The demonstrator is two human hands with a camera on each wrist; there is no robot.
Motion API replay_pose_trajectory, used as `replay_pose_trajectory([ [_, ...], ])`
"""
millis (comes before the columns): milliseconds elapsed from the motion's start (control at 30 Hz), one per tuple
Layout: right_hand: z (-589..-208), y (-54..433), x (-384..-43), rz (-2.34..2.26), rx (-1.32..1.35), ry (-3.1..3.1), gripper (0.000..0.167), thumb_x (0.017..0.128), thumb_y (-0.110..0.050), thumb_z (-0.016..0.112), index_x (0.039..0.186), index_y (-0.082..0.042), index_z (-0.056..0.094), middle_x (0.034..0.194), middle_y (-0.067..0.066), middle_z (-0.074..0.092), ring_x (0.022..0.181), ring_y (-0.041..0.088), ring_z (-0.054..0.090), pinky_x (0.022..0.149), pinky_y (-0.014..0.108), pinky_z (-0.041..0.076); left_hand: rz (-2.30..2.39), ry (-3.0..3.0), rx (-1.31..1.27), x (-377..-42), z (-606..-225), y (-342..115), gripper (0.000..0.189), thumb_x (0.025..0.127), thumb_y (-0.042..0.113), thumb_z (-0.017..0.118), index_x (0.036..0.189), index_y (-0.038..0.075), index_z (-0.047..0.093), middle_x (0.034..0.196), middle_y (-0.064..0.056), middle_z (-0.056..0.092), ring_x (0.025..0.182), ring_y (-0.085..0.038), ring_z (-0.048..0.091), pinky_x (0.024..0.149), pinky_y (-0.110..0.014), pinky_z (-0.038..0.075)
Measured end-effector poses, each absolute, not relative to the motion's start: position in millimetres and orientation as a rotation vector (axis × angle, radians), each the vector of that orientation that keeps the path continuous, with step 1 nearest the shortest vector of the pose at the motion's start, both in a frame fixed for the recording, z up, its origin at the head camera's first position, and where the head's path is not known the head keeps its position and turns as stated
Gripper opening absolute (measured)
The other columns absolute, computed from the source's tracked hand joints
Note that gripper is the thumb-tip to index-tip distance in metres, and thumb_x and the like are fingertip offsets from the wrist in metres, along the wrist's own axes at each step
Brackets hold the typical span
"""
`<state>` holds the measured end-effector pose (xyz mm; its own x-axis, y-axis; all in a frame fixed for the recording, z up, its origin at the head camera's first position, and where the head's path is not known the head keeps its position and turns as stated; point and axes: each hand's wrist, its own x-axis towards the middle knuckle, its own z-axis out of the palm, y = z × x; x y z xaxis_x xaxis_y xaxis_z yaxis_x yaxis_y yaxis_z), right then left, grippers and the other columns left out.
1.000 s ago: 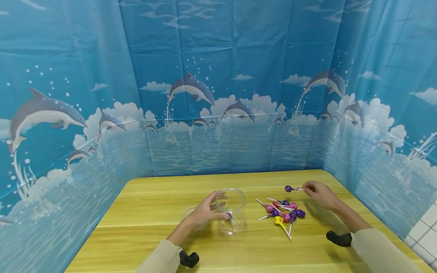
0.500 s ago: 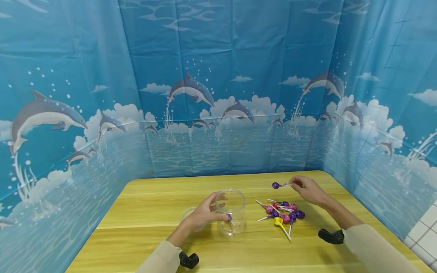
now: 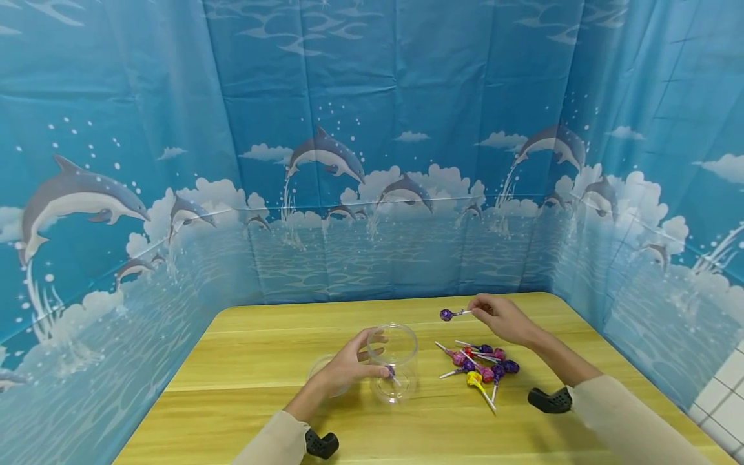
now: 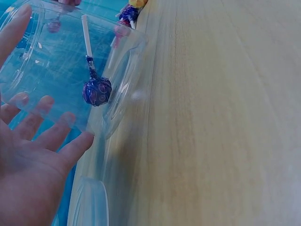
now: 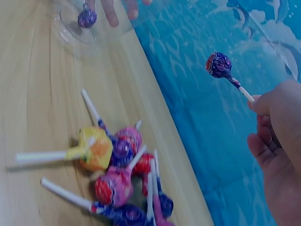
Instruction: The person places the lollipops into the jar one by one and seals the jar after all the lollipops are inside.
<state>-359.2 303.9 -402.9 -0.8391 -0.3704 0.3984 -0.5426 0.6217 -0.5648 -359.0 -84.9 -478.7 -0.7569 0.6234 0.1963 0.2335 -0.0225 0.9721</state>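
My left hand (image 3: 344,369) holds a clear plastic jar (image 3: 408,365) upright on the table, thumb at the near side and fingers round the back. Inside the jar is one purple-wrapped lollipop (image 4: 97,91). Between thumb and fingertips, my right hand (image 3: 504,319) pinches the white stick of another purple lollipop (image 5: 219,65). Its candy end points left, and it hangs in the air above the table, right of the jar. Below that hand lies a loose pile of several lollipops with purple, pink and red wrappers, and a yellow lollipop (image 3: 475,379) at its near side.
A clear round lid (image 4: 91,207) lies on the table left of the jar, partly behind my left hand. The yellow wooden table (image 3: 244,361) is backed and flanked by a blue dolphin-print curtain (image 3: 360,258). White tiles (image 3: 723,397) show at the far right.
My right hand has moved left with the purple lollipop, passing above the pile towards the jar. The left hand and the jar have stayed in place.
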Motion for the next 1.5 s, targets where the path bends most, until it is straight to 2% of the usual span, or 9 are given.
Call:
replay_pose_trajectory([
  [333,-383,272,-351,1.097,0.800,-2.590,0.014,0.109,-0.008,0.054,0.110,-0.004,0.067,0.096,0.003,0.063,0.076,0.020,0.053,0.066,0.033,0.047,1.842,1.962,0.896,-358,-477,-84,0.076,0.094,0.009,0.079,0.158,0.022,0.040,0.152,-0.014,0.044,0.146,-0.048,0.034,0.106,-0.050,0.048],
  [600,-384,241,-348,1.178,0.886,-2.533,0.013,0.109,-0.012,0.056,0.109,-0.010,0.068,0.095,0.001,0.063,0.078,0.020,0.054,0.069,0.032,0.048,1.834,1.971,0.892,-355,-480,-83,0.076,0.094,0.010,0.078,0.159,0.018,0.038,0.152,-0.012,0.045,0.145,-0.048,0.034,0.108,-0.051,0.046],
  [767,-381,222,-347,1.166,0.959,-2.527,0.012,0.109,-0.013,0.056,0.107,-0.010,0.068,0.096,0.000,0.063,0.082,0.019,0.055,0.073,0.033,0.050,1.832,1.980,0.888,-356,-477,-82,0.075,0.094,0.009,0.078,0.158,0.021,0.039,0.151,-0.011,0.046,0.145,-0.047,0.034,0.108,-0.051,0.046],
  [967,-386,204,-351,1.071,1.056,-2.542,0.012,0.108,-0.013,0.058,0.104,-0.013,0.069,0.092,-0.003,0.061,0.078,0.016,0.054,0.070,0.033,0.049,1.828,1.969,0.877,-356,-477,-83,0.076,0.095,0.010,0.078,0.159,0.020,0.038,0.152,-0.012,0.044,0.146,-0.047,0.034,0.109,-0.052,0.045],
  [1133,-388,195,-356,0.945,1.120,-2.543,0.013,0.106,-0.008,0.060,0.103,-0.013,0.072,0.093,0.000,0.064,0.077,0.012,0.053,0.068,0.032,0.049,1.844,1.925,0.884,-357,-476,-83,0.076,0.095,0.008,0.076,0.159,0.021,0.038,0.156,-0.013,0.040,0.147,-0.048,0.031,0.107,-0.050,0.047],
  [1333,-386,184,-359,0.805,1.260,-2.514,0.014,0.104,-0.005,0.061,0.104,-0.009,0.074,0.098,0.003,0.070,0.080,0.010,0.060,0.069,0.032,0.054,1.843,1.936,0.863,-356,-475,-83,0.078,0.095,0.006,0.076,0.160,0.017,0.036,0.158,-0.015,0.036,0.143,-0.042,0.039,0.100,-0.046,0.053],
  [1500,-389,175,-363,0.693,1.317,-2.512,0.013,0.101,-0.003,0.066,0.102,-0.010,0.077,0.100,0.002,0.070,0.087,0.010,0.064,0.074,0.030,0.056,1.816,1.965,0.878,-357,-474,-85,0.079,0.095,0.009,0.076,0.161,0.016,0.034,0.158,-0.017,0.036,0.137,-0.038,0.047,0.099,-0.045,0.053],
])
